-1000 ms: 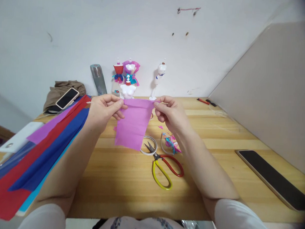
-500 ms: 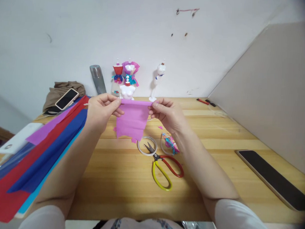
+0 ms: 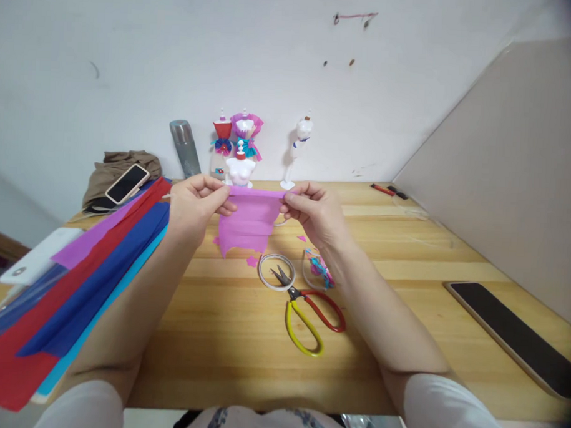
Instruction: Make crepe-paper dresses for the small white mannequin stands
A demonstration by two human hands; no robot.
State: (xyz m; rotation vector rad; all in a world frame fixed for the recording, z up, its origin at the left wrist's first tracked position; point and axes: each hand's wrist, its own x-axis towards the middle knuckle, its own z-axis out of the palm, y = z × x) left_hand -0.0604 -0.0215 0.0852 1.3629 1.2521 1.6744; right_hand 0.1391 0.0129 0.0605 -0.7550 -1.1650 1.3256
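A pink sheet (image 3: pixel 248 222), thin like crepe paper, hangs above the table with its top edge folded over. My left hand (image 3: pixel 199 201) pinches the top left corner, and my right hand (image 3: pixel 316 212) pinches the top right corner. Below the sheet lie a white ring (image 3: pixel 263 277) and scissors with one yellow handle (image 3: pixel 304 330) and one red, blades slightly apart over the ring. Small pink scraps (image 3: pixel 252 261) are on the wood. A ring with blue and pink trim (image 3: pixel 320 269) lies near my right wrist.
Behind my hands stand small white dress forms (image 3: pixel 241 170), a white stand (image 3: pixel 288 167) and a grey bottle (image 3: pixel 185 149). Coloured sheets (image 3: pixel 91 282) and a phone (image 3: pixel 127 184) are left; a large phone (image 3: pixel 510 334) and markers (image 3: pixel 382 189) are right.
The lower edge of the pink sheet has swung up and back a little, uncovering a scrap beneath it. Both hands keep their hold, and the view has shifted slightly.
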